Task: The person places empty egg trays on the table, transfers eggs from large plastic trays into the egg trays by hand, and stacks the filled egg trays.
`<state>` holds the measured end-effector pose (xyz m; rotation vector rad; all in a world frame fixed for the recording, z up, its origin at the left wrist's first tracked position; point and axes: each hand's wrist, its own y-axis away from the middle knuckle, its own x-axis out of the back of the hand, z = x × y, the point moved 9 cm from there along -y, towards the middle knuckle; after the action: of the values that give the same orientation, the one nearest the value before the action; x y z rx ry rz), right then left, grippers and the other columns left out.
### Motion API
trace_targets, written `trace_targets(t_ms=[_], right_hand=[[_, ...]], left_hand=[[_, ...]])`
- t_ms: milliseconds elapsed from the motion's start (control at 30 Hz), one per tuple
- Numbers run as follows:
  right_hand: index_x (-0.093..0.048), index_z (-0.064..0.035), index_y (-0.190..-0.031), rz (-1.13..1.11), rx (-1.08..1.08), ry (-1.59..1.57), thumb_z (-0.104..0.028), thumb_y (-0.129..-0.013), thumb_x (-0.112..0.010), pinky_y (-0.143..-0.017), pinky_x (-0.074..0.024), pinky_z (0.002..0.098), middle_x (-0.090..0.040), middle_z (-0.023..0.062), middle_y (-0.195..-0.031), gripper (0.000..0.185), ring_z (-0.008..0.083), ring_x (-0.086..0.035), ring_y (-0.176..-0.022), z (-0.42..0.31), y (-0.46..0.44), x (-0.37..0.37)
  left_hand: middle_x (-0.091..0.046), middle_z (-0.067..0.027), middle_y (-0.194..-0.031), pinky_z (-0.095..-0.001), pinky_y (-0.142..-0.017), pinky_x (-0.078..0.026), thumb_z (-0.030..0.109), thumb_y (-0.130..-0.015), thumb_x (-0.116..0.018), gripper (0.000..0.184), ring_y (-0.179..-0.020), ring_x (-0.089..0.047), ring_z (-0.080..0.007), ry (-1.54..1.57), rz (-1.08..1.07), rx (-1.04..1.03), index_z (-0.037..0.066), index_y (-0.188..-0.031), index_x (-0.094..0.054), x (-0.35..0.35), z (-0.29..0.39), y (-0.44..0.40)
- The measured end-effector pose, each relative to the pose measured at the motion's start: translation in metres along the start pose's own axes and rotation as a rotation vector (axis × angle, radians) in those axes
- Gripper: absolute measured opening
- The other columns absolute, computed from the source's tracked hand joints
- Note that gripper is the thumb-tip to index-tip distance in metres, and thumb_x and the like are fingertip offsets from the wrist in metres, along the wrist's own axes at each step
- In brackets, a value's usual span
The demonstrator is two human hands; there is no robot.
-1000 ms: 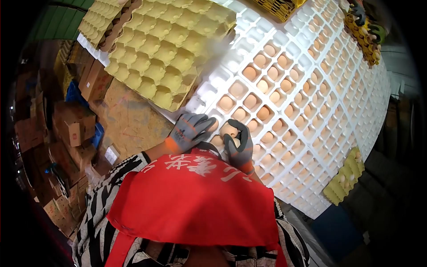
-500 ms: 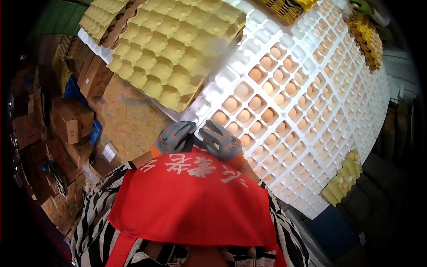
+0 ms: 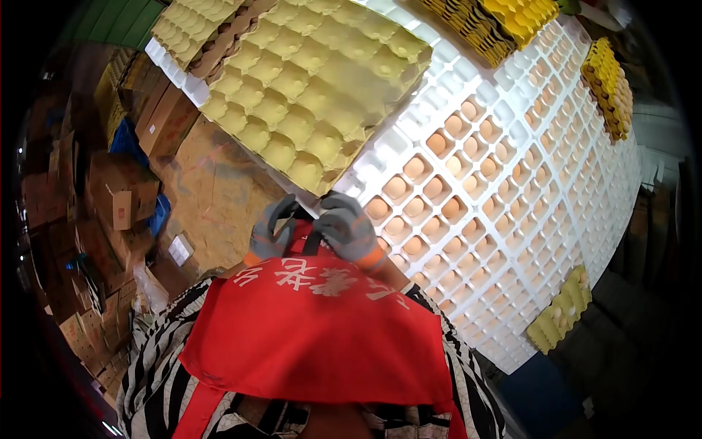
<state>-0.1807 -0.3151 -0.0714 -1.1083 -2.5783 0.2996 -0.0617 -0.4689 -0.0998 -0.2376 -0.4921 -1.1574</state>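
Observation:
My left hand, in a grey glove with an orange cuff, is held in front of my red apron. Its fingers are bent and stand apart from the thumb, with nothing visible between them. Close beside it, my right hand wears a matching glove; its fingers are curled in, and what they may hold is hidden. A dark strip lies on the apron between the two hands. Just beyond the fingers is the corner of a yellow egg tray. White trays with brown eggs spread out to the right.
Stacked yellow trays stand at the back, and another stack carries eggs at the far right. A small yellow carton with eggs sits on the right edge. Cardboard boxes fill the left side beyond a brown board.
The view has shifted, so the trays appear farther right and slightly lower. My left fingers have lifted and parted from the thumb; my right fingers have curled in more.

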Motion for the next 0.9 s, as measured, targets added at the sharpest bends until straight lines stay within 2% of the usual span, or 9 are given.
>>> trace_targets(t_ms=[133, 267, 300, 433, 500, 600, 733, 800, 900], right_hand=[[-0.068, -0.0047, -0.097, -0.09, 0.155, 0.247, -0.005, -0.074, -0.076, -0.09, -0.05, 0.0464, -0.063, 0.0156, -0.103, 0.024, 0.0385, -0.06, -0.101, 0.006, -0.001, -0.011], [-0.062, -0.0045, -0.124, 0.479, -0.426, -0.094, -0.005, -0.09, -0.063, -0.073, -0.0527, 0.0301, -0.062, 0.0094, -0.106, 0.034, 0.0155, -0.06, -0.087, 0.025, 0.007, 0.059], [-0.058, -0.0041, -0.133, 0.576, -0.525, -0.19, -0.006, -0.093, -0.06, -0.069, -0.052, 0.0261, -0.061, 0.0083, -0.107, 0.04, 0.011, -0.058, -0.084, 0.035, 0.007, 0.07], [-0.029, -0.0061, -0.156, 0.462, -0.574, -0.242, -0.006, -0.091, -0.067, -0.068, -0.05, 0.0231, -0.054, 0.0085, -0.115, 0.076, 0.0106, -0.055, -0.083, 0.007, -0.068, 0.063], [-0.029, -0.0005, -0.155, 0.441, -0.436, 0.152, -0.004, -0.08, -0.079, -0.074, -0.0509, 0.0257, -0.053, 0.008, -0.114, 0.09, 0.0139, -0.054, -0.089, -0.008, -0.082, 0.06], [-0.032, -0.0033, -0.155, 0.542, -0.462, -0.005, -0.01, -0.076, -0.083, -0.093, -0.0498, 0.032, -0.05, 0.011, -0.126, 0.094, 0.0222, -0.052, -0.113, -0.053, -0.102, 0.07], [-0.044, 0.0003, -0.148, 0.87, -0.265, -0.097, -0.009, -0.087, -0.065, -0.098, -0.048, 0.0308, -0.056, 0.013, -0.131, 0.065, 0.0232, -0.055, -0.117, -0.08, -0.138, 0.146], [-0.049, 0.0014, -0.144, 0.89, -0.128, 0.207, -0.007, -0.087, -0.06, -0.09, -0.0491, 0.028, -0.059, 0.0111, -0.131, 0.059, 0.0184, -0.058, -0.108, -0.092, -0.164, 0.202], [-0.052, 0.0006, -0.143, 0.998, 0.047, 0.101, -0.005, -0.088, -0.059, -0.07, -0.0466, 0.0233, -0.063, 0.0076, -0.123, 0.056, 0.0102, -0.056, -0.085, -0.071, -0.209, 0.281]], left_hand=[[-0.065, -0.0121, -0.124, -0.0332, -0.096, -0.051, 0.012, -0.101, -0.053, 0.045, -0.114, -0.063, -0.0212, 0.276, 0.242, 0.222, 0.001, -0.144, -0.048, 0.046, -0.05, -0.016], [-0.057, -0.012, -0.138, -0.0376, -0.105, -0.046, 0.036, -0.105, -0.053, 0.059, -0.122, -0.058, -0.0214, 0.289, 0.499, -0.03, 0.003, -0.152, -0.041, 0.134, -0.058, -0.069], [-0.059, -0.0128, -0.134, -0.0335, -0.101, -0.047, 0.017, -0.108, -0.048, 0.044, -0.119, -0.058, -0.0204, 0.332, 0.613, -0.06, -0.002, -0.146, -0.043, 0.15, -0.028, -0.09], [-0.06, -0.0134, -0.128, -0.0345, -0.099, -0.048, 0.02, -0.101, -0.062, 0.04, -0.117, -0.058, -0.0212, 0.006, 0.405, 0.01, 0.001, -0.135, -0.056, 0.179, -0.013, -0.156], [-0.06, -0.0122, -0.123, -0.0345, -0.097, -0.048, 0.018, -0.094, -0.071, 0.036, -0.113, -0.058, -0.021, -0.138, 0.415, -0.028, 0.003, -0.126, -0.064, 0.185, 0.014, -0.163], [-0.058, -0.0097, -0.132, -0.0332, -0.101, -0.045, 0.018, -0.096, -0.067, 0.043, -0.118, -0.056, -0.0202, 0.085, 0.392, -0.069, 0.003, -0.135, -0.057, 0.197, 0.043, -0.158], [-0.048, -0.0153, -0.149, -0.0362, -0.112, -0.037, 0.02, -0.1, -0.058, 0.063, -0.131, -0.051, -0.0251, 0.539, 0.219, -0.286, 0.0, -0.154, -0.033, 0.187, 0.126, -0.165], [-0.044, -0.0182, -0.152, -0.0389, -0.115, -0.035, 0.02, -0.101, -0.057, 0.068, -0.136, -0.048, -0.0283, 0.608, 0.158, -0.379, -0.001, -0.157, -0.024, 0.183, 0.142, -0.174], [-0.047, -0.0179, -0.149, -0.0388, -0.113, -0.038, 0.012, -0.1, -0.056, 0.064, -0.135, -0.049, -0.0269, 0.625, 0.125, -0.255, 0.0, -0.157, -0.027, 0.172, 0.119, -0.186]])
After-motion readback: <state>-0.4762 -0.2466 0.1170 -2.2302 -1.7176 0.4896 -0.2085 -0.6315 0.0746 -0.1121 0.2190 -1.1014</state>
